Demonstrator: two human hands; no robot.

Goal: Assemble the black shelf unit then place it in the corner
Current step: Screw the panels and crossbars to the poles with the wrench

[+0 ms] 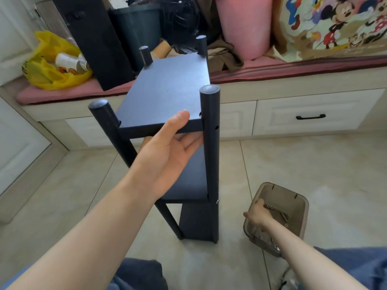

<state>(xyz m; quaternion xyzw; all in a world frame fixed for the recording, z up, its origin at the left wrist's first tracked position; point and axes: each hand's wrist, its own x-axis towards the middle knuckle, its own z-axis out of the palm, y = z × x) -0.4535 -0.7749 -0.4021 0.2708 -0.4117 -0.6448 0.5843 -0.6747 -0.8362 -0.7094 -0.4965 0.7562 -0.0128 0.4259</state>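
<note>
The black shelf unit (167,88) stands upright on the tiled floor in front of me, with round posts at its corners and three boards in view. My left hand (167,151) grips the front edge of the top board, thumb on top and fingers underneath. My right hand (258,214) reaches down into a translucent brown plastic box (301,201) on the floor to the right of the shelf. Small screws lie in that box. My right hand's fingers are hidden inside the box, so I cannot tell if they hold anything.
A window seat with a pink cushion (293,70) and white drawers (314,114) runs along behind the shelf. On it sit a yellow bag (52,74), a black board (94,38), a dark bin (136,28) and pink bedding (245,24). My knees are at the bottom.
</note>
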